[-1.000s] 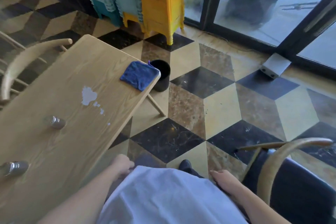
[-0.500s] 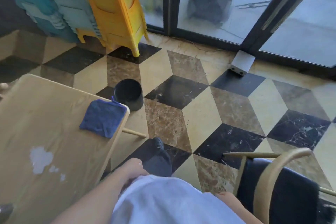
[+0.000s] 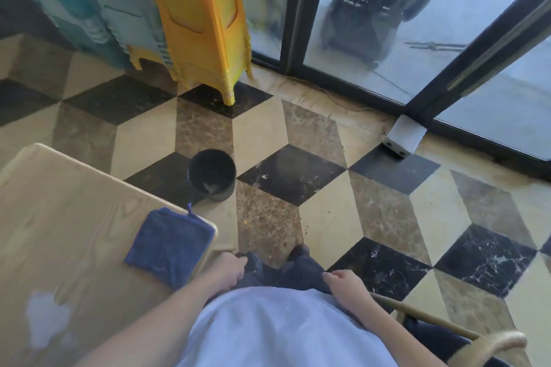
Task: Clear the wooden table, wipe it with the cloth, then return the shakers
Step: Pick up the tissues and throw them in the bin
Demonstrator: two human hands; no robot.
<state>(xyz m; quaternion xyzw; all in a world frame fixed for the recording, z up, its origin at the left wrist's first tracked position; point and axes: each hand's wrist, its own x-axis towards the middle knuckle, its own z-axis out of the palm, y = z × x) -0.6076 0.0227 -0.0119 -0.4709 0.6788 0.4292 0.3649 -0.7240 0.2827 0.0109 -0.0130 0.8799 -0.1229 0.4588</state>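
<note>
My left hand [image 3: 228, 270] hangs just off the corner of the wooden table [image 3: 74, 217], fingers loosely curled and holding nothing. My right hand [image 3: 346, 283] rests by my right thigh, also loosely curled and empty, well apart from the table.

The blue cloth [image 3: 170, 244] lies flat on the table at its corner, one edge running along the table's edge and its small hanging loop pointing toward the black bin [image 3: 212, 175] on the floor beyond the table. From my left hand the cloth lies just to the left and slightly ahead, with only the table's rim between them. Its longer side seems to run from the loop end back toward me, so I judge that a short sideways reach with the left hand would land on its near edge. The right hand would have to cross my body.

A pale spill [image 3: 44, 319] sits on the table nearer to me than the cloth, its outline soft and blurred. The shakers are out of view; the table is cut off at the left edge, so I cannot tell whether they stand on it. My shirt hides both wrists' lower side.
</note>
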